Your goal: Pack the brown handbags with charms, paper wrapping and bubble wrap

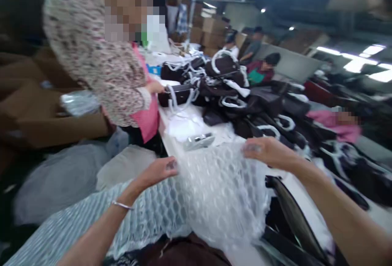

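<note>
A wide sheet of clear bubble wrap point(220, 188) stretches between my hands and trails down to the lower left. My left hand point(163, 169), with a bracelet on its wrist, is closed on the sheet's upper left edge. Farther right, my right hand point(260, 149) grips the upper right corner, fingers bent over it. Beneath the right forearm lies an open dark bag point(290, 213) with a pale lining, partly covered by the sheet. Just beyond the sheet, a small clear packet point(200, 140) rests on the white table point(171, 145).
Dark bags with white-wrapped handles point(226, 74) are heaped across the table. A person in a pink apron point(147, 115) stands at the left table edge, a hand on one bag. Cardboard boxes point(61, 129) and plastic bundles point(70, 180) lie left. Other people are farther back.
</note>
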A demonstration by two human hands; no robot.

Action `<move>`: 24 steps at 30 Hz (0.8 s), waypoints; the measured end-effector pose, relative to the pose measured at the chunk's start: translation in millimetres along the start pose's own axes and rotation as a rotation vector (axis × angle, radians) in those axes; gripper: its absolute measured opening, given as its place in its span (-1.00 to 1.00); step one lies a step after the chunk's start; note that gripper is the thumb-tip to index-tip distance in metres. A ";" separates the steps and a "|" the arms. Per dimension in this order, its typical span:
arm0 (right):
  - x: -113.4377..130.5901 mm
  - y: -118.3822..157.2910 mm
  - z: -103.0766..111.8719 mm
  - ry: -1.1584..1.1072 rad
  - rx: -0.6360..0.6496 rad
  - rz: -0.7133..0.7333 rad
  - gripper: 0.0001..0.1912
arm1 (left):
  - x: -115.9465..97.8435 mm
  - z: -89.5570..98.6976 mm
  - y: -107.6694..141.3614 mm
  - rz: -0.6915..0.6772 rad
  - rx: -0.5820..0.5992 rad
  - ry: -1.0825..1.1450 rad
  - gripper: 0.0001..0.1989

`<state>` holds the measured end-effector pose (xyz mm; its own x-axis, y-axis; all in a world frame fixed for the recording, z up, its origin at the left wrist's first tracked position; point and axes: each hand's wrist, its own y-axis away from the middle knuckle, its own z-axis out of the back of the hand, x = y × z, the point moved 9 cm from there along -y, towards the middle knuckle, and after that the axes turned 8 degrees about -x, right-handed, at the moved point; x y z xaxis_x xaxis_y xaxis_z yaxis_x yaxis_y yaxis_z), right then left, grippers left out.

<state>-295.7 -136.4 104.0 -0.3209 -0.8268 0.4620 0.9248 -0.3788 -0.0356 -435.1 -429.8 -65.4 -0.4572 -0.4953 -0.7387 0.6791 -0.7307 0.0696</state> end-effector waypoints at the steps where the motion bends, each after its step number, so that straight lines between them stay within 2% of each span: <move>1: -19.9 4.1 25.1 -0.024 0.030 -0.014 -0.72 | -15.3 -5.2 -16.2 -0.028 0.031 0.027 -0.74; 3: -58.4 15.1 62.5 -0.043 0.074 -0.052 -0.60 | -43.3 -16.5 -42.9 -0.064 0.106 0.095 -0.73; 5: -93.5 27.0 90.2 -0.032 0.028 -0.108 -0.53 | -66.0 -24.7 -64.0 -0.078 0.155 0.157 -0.70; 7: -121.5 39.7 104.2 -0.004 0.001 -0.161 -0.53 | -83.9 -29.5 -84.4 -0.101 0.170 0.176 -0.68; 9: -139.5 51.6 111.4 0.030 -0.011 -0.199 -0.59 | -99.3 -32.9 -106.3 -0.159 0.166 0.137 -0.66; 13: -144.1 71.3 125.7 0.121 -0.044 -0.214 -0.74 | -134.3 -33.2 -149.6 -0.396 0.061 0.011 -0.68; 17: -132.8 87.2 137.1 0.219 -0.066 -0.255 -0.73 | -172.7 -38.9 -175.3 -0.644 0.019 -0.046 -0.71; 20: -130.1 94.6 133.2 0.213 -0.040 -0.298 -0.64 | -198.9 -46.0 -188.3 -0.744 0.034 -0.036 -0.70; 22: -130.6 97.7 128.7 0.203 -0.029 -0.304 -0.69 | -215.9 -51.0 -196.0 -0.782 0.055 -0.004 -0.70; 24: -132.6 101.8 131.1 0.192 -0.077 -0.311 -0.76 | -231.6 -57.0 -203.6 -0.796 0.098 0.056 -0.71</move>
<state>-132.1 -10.8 155.2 -0.6234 -0.7273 0.2870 0.7612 -0.6485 0.0100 -434.7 -139.5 53.3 -0.7519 0.2141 -0.6235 0.1065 -0.8939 -0.4354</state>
